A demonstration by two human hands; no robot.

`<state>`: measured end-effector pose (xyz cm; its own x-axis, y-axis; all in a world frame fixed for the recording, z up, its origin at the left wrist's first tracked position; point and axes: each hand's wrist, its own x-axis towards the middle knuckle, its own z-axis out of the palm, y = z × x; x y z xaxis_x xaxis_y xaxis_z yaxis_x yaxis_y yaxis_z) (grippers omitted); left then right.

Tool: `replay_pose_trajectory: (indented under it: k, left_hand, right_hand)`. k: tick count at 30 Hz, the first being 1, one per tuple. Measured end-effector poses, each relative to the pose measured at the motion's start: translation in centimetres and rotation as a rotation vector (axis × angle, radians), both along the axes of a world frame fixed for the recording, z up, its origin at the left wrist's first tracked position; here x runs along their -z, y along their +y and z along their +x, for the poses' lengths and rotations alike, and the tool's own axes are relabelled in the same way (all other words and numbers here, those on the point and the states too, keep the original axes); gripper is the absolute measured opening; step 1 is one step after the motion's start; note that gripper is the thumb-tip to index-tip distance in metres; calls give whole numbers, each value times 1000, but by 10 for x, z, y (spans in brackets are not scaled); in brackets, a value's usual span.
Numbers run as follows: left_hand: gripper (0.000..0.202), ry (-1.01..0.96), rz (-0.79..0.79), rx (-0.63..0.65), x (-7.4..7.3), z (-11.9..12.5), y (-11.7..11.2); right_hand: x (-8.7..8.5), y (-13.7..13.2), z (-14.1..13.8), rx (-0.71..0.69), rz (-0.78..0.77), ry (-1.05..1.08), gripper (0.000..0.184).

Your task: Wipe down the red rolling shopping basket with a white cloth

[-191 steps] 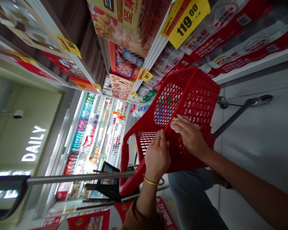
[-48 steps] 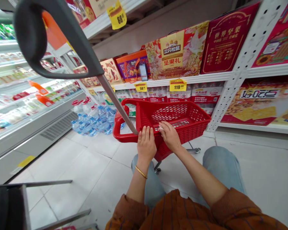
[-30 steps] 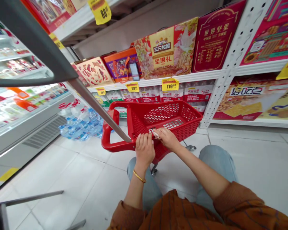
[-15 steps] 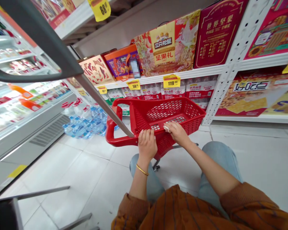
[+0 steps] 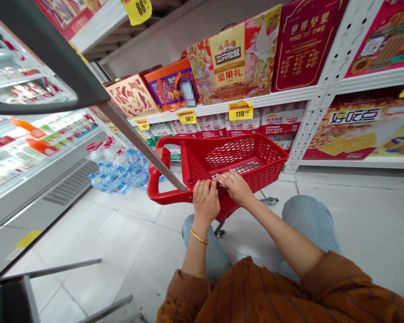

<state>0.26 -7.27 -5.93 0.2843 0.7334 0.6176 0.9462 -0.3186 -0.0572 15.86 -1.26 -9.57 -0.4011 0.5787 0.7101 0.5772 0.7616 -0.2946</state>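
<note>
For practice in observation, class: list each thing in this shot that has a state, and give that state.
Left hand: curled over the basket rim.
Right hand: on the rim, by a small white item.
Red trolley basket: upright on casters.
Bottled water: heaped on the floor.
Refrigerated display case: lit, stocked.
Nut gift box: standing on its shelf.

I'm watching through one head-worn camera, looking forward and down, close over the basket (image 5: 195,172) toward the shelves (image 5: 256,99).
</note>
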Motion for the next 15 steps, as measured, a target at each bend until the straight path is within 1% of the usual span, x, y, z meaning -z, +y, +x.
replay_pose_trajectory:
  k: [3,6,11,15]
  left_hand:
    - [36,2,-1,-2,-2,-1,-1]
    - [36,9,7,-15,-4,-2,-3]
    - [35,19,0,-30,-5,-5,-7]
    - [35,17,-6,-47,-5,-8,-9]
  right_hand:
    - [3,3,6,2,27,-32,42]
    - [3,5,11,10,15,-57,41]
    - [0,10,17,-43,33,-123,39]
    - [4,15,24,-52,46,-133,38]
